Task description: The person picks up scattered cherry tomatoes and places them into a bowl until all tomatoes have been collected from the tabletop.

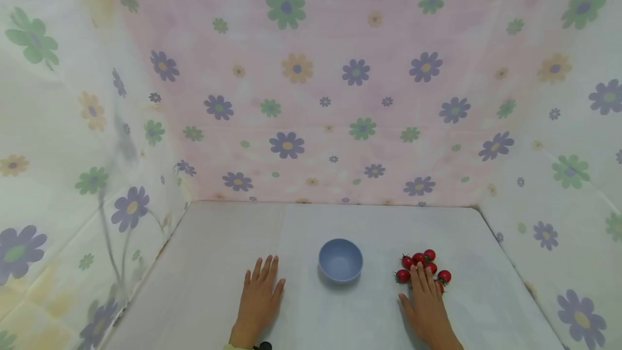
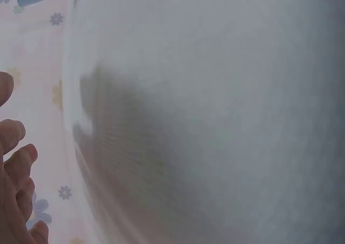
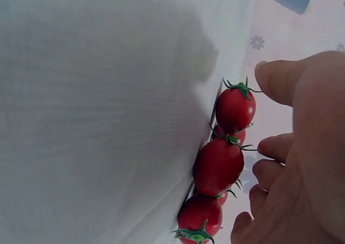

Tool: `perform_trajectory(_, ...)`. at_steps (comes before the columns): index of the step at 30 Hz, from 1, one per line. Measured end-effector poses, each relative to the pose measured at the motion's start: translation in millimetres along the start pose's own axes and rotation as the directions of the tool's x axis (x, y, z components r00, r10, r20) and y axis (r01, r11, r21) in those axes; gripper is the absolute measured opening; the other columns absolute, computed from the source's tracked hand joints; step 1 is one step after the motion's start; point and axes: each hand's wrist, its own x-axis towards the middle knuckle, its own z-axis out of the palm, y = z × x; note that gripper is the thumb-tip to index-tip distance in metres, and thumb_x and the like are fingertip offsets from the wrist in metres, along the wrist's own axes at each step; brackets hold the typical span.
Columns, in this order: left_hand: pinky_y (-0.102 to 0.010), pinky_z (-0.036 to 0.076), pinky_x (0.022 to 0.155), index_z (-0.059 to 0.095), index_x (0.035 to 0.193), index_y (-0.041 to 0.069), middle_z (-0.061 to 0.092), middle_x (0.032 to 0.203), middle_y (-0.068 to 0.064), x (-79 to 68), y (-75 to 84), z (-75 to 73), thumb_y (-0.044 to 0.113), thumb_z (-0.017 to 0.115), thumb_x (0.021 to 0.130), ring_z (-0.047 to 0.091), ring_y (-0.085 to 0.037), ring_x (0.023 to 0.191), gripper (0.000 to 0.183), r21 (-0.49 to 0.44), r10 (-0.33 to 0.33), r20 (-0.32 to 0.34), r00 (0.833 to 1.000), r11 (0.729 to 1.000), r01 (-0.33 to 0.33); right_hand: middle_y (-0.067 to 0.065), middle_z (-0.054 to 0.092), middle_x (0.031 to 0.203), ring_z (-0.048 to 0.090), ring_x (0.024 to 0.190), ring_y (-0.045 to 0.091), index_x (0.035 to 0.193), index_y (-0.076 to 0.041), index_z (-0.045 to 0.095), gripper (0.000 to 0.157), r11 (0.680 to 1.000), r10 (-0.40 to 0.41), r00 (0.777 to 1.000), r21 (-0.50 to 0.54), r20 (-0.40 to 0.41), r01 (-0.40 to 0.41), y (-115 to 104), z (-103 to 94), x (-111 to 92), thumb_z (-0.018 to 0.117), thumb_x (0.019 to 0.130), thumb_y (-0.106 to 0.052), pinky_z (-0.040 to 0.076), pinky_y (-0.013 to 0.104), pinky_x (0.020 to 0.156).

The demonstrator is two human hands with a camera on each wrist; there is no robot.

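Note:
Several red cherry tomatoes (image 1: 419,257) with green stem leaves lie in a cluster at the right of the white table. My right hand (image 1: 426,307) is over the near side of the cluster, its fingers extended and hiding part of it. In the right wrist view, tomatoes (image 3: 218,167) sit just beyond the fingertips and the thumb (image 3: 277,81). A blue bowl (image 1: 340,261) stands upright between my hands with nothing in it. Left of the bowl, my left hand (image 1: 258,298) is palm down with straight fingers, holding nothing. The left wrist view shows its fingers (image 2: 19,166) above the table.
The white tabletop (image 1: 233,236) is walled at the back and both sides by flower-patterned cloth (image 1: 311,118). A dark round piece (image 1: 265,345) shows at the left wrist. Shadows fall on the left cloth.

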Motion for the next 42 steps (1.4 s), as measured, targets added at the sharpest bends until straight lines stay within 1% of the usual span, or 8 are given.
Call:
perform_trajectory(5,-0.07,0.03,0.113,0.047,0.151,0.001,0.047,0.154,-0.021,0.3,2.0,1.7,0.03,0.055,0.105,0.037,-0.046,0.146,0.055,-0.013,0.011,0.027,1.0,1.0,-0.01,0.033,0.008,0.165,0.006,0.151,0.053,0.158,0.01,0.018,0.087,1.0,-0.021,1.0,0.016,0.002,0.021,1.3,-2.2,1.7,0.068,0.097,-0.027,0.007,0.07,0.117)
perform_trajectory(11,-0.069,0.028,0.115,0.045,0.153,0.002,0.045,0.156,-0.019,3.0,6.0,3.0,0.03,0.055,0.105,0.035,-0.044,0.148,0.056,-0.056,0.023,0.065,0.998,0.998,-0.019,0.031,0.019,0.164,0.016,0.151,0.052,0.156,0.009,0.026,0.079,0.993,-0.059,0.998,0.1,-0.032,0.062,-1.0,-8.2,3.9,0.069,0.098,-0.023,0.019,0.067,0.117)
perform_trajectory(18,-0.066,0.027,0.117,0.043,0.154,0.003,0.044,0.157,-0.016,9.2,14.2,3.0,0.029,0.056,0.105,0.035,-0.041,0.149,0.057,-0.081,0.079,0.084,0.993,0.994,-0.072,0.025,0.036,0.159,0.033,0.147,0.045,0.156,0.002,0.034,0.07,0.977,-0.059,0.994,0.198,-0.094,0.077,-5.5,-10.8,5.3,0.069,0.098,-0.017,0.031,0.063,0.116)
perform_trajectory(21,-0.064,0.027,0.118,0.042,0.155,0.005,0.043,0.159,-0.014,12.0,17.7,4.1,0.03,0.056,0.105,0.034,-0.039,0.15,0.058,-0.094,0.107,0.099,0.989,0.991,-0.098,0.024,0.043,0.155,0.039,0.144,0.045,0.153,0.001,0.04,0.066,0.973,-0.051,0.993,0.217,-0.11,0.074,-6.4,-10.7,8.2,0.07,0.097,-0.016,0.035,0.062,0.114)
perform_trajectory(29,-0.062,0.027,0.119,0.041,0.157,0.009,0.038,0.162,-0.01,20.5,29.2,5.8,0.034,0.056,0.105,0.031,-0.036,0.152,0.059,-0.121,0.161,0.129,0.979,0.982,-0.146,0.025,0.054,0.143,0.049,0.134,0.044,0.144,0.005,0.051,0.058,0.98,-0.046,0.991,0.185,-0.125,0.069,-8.1,-13.2,17.8,0.074,0.094,-0.014,0.043,0.061,0.109)
perform_trajectory(36,-0.063,0.026,0.119,0.039,0.157,0.007,0.037,0.163,-0.012,28.1,43.1,4.1,0.035,0.054,0.106,0.03,-0.036,0.152,0.06,-0.138,0.207,0.162,0.965,0.973,-0.185,0.022,0.058,0.139,0.053,0.13,0.041,0.137,0.004,0.058,0.053,0.984,-0.02,0.996,0.173,-0.088,0.035,-6.1,-13.6,25.1,0.077,0.091,-0.014,0.046,0.059,0.106)
perform_trajectory(39,-0.062,0.025,0.12,0.037,0.158,0.007,0.035,0.164,-0.011,31.1,48.3,5.5,0.036,0.052,0.106,0.029,-0.035,0.153,0.061,-0.142,0.225,0.18,0.958,0.969,-0.201,0.022,0.058,0.139,0.052,0.132,0.041,0.136,0.003,0.059,0.054,0.988,-0.005,0.998,0.157,-0.07,0.016,-4.8,-15.0,27.6,0.079,0.09,-0.015,0.045,0.059,0.107)
perform_trajectory(42,-0.061,0.025,0.121,0.035,0.159,0.007,0.033,0.165,-0.01,33.8,52.1,7.9,0.038,0.05,0.107,0.029,-0.034,0.153,0.062,-0.142,0.244,0.188,0.952,0.965,-0.219,0.023,0.058,0.139,0.05,0.134,0.042,0.135,0.004,0.06,0.053,0.99,-0.022,0.998,0.138,-0.059,0.03,-3.9,-16.9,29.7,0.08,0.089,-0.013,0.044,0.06,0.108)
